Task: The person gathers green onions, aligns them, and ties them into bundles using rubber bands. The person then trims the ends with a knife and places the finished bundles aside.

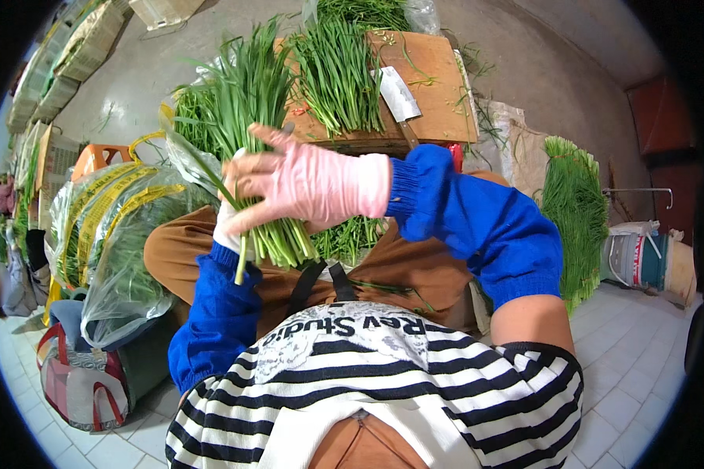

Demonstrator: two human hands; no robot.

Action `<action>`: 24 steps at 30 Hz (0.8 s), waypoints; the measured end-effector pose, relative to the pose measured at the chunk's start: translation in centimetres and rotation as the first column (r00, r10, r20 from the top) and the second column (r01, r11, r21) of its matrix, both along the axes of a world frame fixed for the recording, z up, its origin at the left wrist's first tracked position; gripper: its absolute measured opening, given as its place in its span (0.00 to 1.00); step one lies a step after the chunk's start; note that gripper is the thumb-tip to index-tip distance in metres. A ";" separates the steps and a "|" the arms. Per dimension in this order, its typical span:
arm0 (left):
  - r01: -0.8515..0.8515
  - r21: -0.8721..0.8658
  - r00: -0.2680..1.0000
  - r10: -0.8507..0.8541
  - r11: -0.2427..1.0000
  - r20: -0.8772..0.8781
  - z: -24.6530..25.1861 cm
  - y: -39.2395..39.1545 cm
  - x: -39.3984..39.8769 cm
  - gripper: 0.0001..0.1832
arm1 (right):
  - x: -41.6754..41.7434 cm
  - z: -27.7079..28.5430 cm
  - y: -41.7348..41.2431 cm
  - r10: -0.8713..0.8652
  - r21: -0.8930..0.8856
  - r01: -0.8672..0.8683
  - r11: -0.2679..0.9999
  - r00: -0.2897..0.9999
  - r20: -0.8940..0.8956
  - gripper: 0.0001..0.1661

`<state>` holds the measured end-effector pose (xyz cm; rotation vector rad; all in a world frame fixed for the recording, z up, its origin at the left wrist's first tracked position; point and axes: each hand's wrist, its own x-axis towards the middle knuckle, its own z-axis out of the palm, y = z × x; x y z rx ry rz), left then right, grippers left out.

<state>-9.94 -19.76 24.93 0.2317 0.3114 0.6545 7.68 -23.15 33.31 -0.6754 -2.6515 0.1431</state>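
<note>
My left hand (pixel 227 227), in a white glove, is wrapped around a thick bunch of garlic chives (pixel 261 94) before my lap. The leaves point away from me, and the pale cut stems come out below the hand. My right hand (pixel 296 184), in a thin pink glove, lies across the front of the bunch with its fingers spread. One loose stalk (pixel 240 261) slants down past its fingers and thumb, apart from the rest. Much of the left hand is hidden behind the right hand and the stems.
Beyond my hands, a wooden board (pixel 446 111) bears a chive pile (pixel 340 76) and a cleaver (pixel 400 97). Bagged greens (pixel 129 234) stand at left above a tote bag (pixel 82 381). At right are a large tied bundle (pixel 572 217) and a bucket (pixel 639 258). Another person (pixel 17 287) is far left.
</note>
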 end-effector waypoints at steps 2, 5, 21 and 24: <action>-0.068 -0.059 0.997 0.071 0.996 0.040 -0.7 0.2 1.3 0.33 | 1.6 0.7 0.0 -0.180 -0.022 0.181 0.983 0.983 0.028 0.64; 0.029 -0.181 0.983 0.005 0.983 0.185 -0.3 0.6 1.3 0.33 | 6.6 0.4 4.1 -0.208 -0.352 0.085 0.932 0.921 -0.330 0.55; -0.136 -0.019 0.982 0.132 0.991 -0.137 -0.9 4.1 -2.5 0.38 | 18.9 -23.5 15.9 -0.825 0.077 0.941 0.329 0.247 0.508 0.09; -0.149 -0.012 0.977 0.145 0.989 -0.153 -1.3 4.7 -2.4 0.38 | 19.7 -20.3 15.0 -0.888 -0.089 0.950 0.300 0.313 0.337 0.08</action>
